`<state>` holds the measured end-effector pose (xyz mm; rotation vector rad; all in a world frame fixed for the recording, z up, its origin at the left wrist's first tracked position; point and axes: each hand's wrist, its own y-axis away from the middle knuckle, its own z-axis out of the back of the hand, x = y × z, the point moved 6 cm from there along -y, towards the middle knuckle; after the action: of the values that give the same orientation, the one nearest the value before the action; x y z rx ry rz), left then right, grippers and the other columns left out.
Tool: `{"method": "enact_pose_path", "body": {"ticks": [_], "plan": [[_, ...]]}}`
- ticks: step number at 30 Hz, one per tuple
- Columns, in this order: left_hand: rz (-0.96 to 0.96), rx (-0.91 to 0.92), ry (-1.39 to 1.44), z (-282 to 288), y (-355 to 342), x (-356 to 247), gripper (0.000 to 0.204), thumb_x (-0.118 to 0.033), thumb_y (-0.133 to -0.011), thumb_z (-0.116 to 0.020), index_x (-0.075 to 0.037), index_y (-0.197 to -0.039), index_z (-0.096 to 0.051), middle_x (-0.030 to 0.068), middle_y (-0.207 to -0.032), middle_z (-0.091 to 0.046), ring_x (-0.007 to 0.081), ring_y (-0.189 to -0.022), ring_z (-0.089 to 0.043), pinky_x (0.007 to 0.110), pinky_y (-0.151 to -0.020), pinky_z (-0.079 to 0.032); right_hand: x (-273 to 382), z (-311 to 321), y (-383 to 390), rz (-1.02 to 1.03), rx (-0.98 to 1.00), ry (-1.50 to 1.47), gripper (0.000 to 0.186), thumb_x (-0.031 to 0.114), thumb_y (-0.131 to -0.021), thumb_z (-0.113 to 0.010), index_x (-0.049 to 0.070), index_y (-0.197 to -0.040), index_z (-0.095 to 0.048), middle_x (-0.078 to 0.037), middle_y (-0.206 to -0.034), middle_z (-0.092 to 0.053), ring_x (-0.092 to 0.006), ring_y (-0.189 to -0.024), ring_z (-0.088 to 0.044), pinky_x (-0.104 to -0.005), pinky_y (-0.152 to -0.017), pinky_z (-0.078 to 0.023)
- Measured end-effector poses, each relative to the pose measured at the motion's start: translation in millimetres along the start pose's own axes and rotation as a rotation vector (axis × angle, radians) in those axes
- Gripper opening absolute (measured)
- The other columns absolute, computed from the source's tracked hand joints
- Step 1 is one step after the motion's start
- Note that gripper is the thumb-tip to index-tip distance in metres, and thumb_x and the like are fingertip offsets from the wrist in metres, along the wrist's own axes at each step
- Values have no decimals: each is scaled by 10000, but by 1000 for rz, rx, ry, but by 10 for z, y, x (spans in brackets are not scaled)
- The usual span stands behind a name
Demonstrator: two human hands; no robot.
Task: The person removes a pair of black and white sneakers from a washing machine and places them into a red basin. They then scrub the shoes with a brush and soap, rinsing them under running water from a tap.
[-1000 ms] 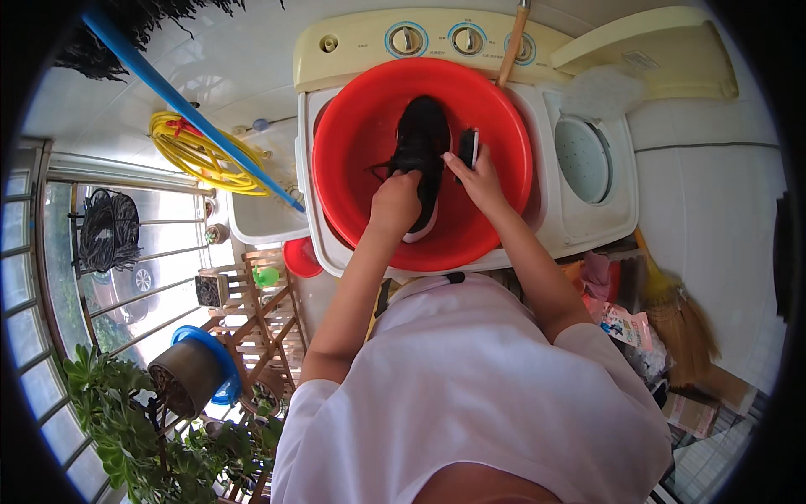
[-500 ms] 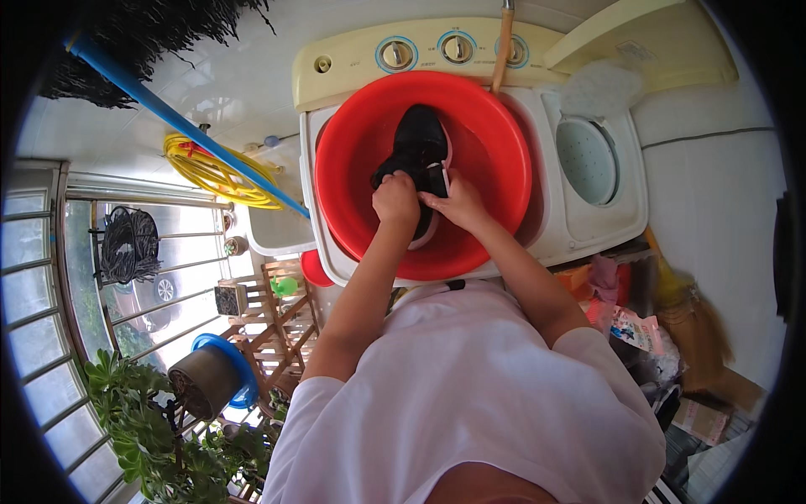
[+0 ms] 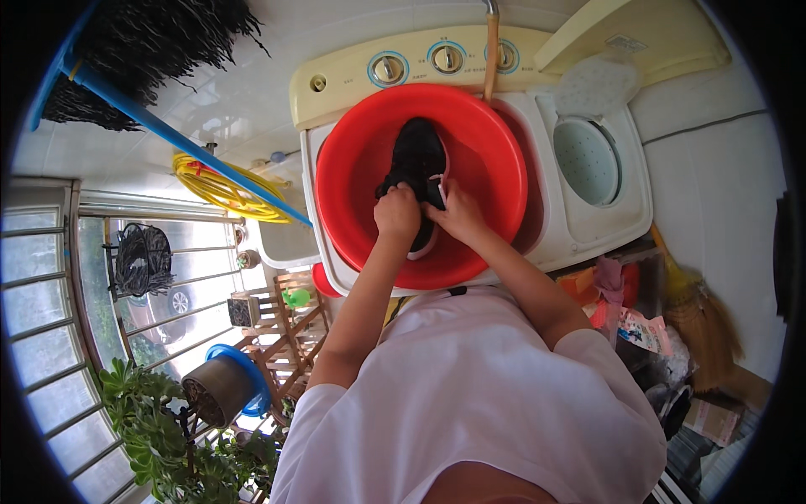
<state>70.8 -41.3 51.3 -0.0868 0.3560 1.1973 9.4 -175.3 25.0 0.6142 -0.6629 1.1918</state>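
A black sneaker (image 3: 417, 147) with a pale sole edge lies toe-up in a red plastic basin (image 3: 491, 168) on top of a twin-tub washing machine. My left hand (image 3: 396, 210) is closed on the shoe's laced opening. Just beside it my right hand (image 3: 453, 210) grips a black-and-white brush (image 3: 436, 190), held against the shoe's right side; its bristles are mostly hidden.
The cream control panel (image 3: 353, 80) is behind the basin, the spin tub (image 3: 586, 160) to its right. A blue pole (image 3: 168, 134), yellow hose (image 3: 218, 191) and sink (image 3: 281, 244) are at left, with potted plants (image 3: 134, 403) below. A broom (image 3: 697, 328) stands at right.
My right hand has moved left with the brush from beside the shoe onto it, close to my left hand. The whole view has shifted, so the basin appears lower.
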Motion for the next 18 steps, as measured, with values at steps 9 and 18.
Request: {"method": "enact_pose_path", "body": {"ticks": [9,18], "plan": [[20,-6,56,104,35,24,312,-286,-849,-618,16,-910,-569,245,-796,-711,413,-763,-718,510,-704,-587,9,33,-5,-8,22,-33,653,386,-792,-787,15,-1229,-474,-279,-1055,-666,-467,-998,-653,-517,-829,-533],[38,4,259,210,13,23,310,-305,-766,-666,-11,-854,-625,239,-776,-696,429,-759,-698,515,-704,-565,-175,69,-55,-88,84,-165,705,386,-704,-841,6,-1230,-565,-198,-1083,-705,-356,-1012,-698,-429,-873,-544]]}}
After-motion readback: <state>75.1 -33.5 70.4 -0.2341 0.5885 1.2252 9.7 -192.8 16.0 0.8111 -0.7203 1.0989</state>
